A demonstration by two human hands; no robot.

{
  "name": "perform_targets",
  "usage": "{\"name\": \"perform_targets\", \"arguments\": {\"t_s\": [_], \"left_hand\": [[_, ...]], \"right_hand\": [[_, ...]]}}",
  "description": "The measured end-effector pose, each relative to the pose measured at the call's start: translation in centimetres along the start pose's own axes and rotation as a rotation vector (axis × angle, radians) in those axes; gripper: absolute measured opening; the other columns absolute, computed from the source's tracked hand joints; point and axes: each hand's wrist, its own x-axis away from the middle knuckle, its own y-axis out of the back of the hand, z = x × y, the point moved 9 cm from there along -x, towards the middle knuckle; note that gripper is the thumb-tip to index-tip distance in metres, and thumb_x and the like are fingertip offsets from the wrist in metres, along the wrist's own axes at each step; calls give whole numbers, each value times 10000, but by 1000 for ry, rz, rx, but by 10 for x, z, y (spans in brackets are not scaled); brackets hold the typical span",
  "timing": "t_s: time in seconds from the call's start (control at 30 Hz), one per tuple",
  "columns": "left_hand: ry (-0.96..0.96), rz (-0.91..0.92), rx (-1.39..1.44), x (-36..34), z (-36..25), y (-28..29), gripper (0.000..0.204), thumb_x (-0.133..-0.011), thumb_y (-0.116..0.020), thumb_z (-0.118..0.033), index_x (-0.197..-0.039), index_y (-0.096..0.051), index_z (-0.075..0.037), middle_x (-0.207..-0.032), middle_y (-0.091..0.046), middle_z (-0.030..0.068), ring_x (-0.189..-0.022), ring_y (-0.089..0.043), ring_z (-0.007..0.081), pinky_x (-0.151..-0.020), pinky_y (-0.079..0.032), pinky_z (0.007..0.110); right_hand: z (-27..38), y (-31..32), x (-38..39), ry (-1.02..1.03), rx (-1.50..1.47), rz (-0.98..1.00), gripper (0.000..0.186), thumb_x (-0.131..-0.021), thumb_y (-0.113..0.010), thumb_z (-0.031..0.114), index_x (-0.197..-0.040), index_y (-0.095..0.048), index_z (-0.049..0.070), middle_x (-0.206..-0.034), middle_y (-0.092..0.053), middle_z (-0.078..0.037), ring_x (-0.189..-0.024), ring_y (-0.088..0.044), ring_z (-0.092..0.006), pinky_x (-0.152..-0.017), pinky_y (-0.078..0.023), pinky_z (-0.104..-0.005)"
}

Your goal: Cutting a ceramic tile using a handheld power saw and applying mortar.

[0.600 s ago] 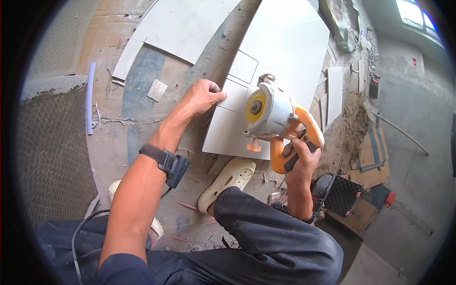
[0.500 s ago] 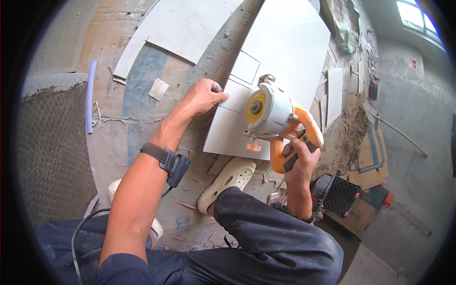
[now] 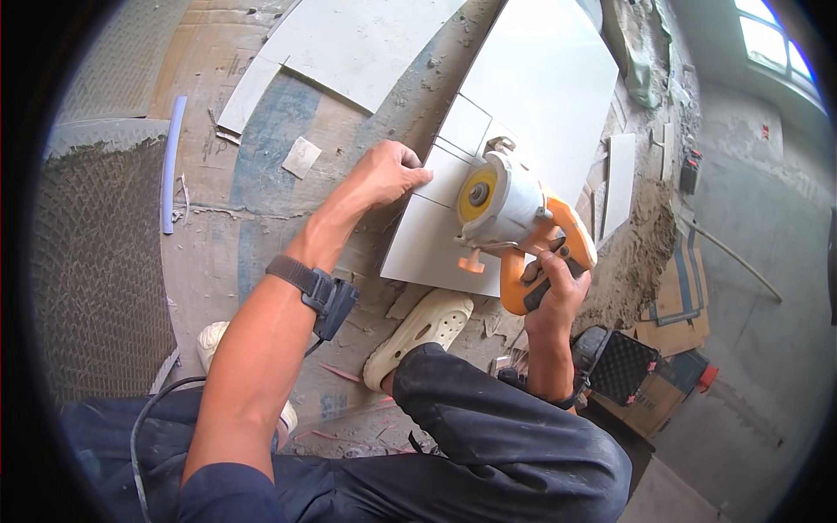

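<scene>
A large white tile (image 3: pixel 549 96) with dark straight lines across its left part lies on the ground before me. At its left edge my left hand (image 3: pixel 392 174) is closed, thumb and fingertips on the tile's rim; the fingers' undersides are hidden. My right hand (image 3: pixel 556 292) is wrapped round the orange handle of a tile saw (image 3: pixel 514 205) with a grey body. The saw rests over the lined part, its round yellow-centred disc facing left, and hides some of the lines. Whether the disc touches the tile cannot be seen.
A notched white tile (image 3: pixel 362 44) lies at the far left, near a small offcut (image 3: pixel 302 158). Mortar-backed tile (image 3: pixel 100 261) and a lilac strip (image 3: pixel 173 166) are at left. Narrow offcuts (image 3: pixel 619 183), rubble and an open black case (image 3: pixel 623 366) lie right. My shoe (image 3: pixel 427 336) is by the tile.
The whole view has shifted slightly. Both hands and the saw keep about the same places on the tile.
</scene>
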Motion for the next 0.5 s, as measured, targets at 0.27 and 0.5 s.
{"name": "perform_targets", "arguments": {"t_s": [0.27, 0.5], "left_hand": [[-2, -2, -9, -5, 3, 0, 300, -833, -755, -297, -782, -721, -3, -685, -673, 94, -641, -613, 166, -622, -494, 337], [-5, -12, -20, -6, 7, 1, 301, -826, -757, -299, -786, -722, -2, -680, -672, 88, -626, -609, 162, -603, -494, 336]], "right_hand": [[1, 0, -3, 6, 1, -10, 269, -823, -654, 67, -1067, -569, -7, -798, -594, -67, -638, -588, -147, -565, -517, -298], [0, -2, -3, -3, -6, -4, 236, -827, -653, 55, -1042, -574, -3, -794, -592, -63, -628, -585, -145, -560, -514, -296]]}}
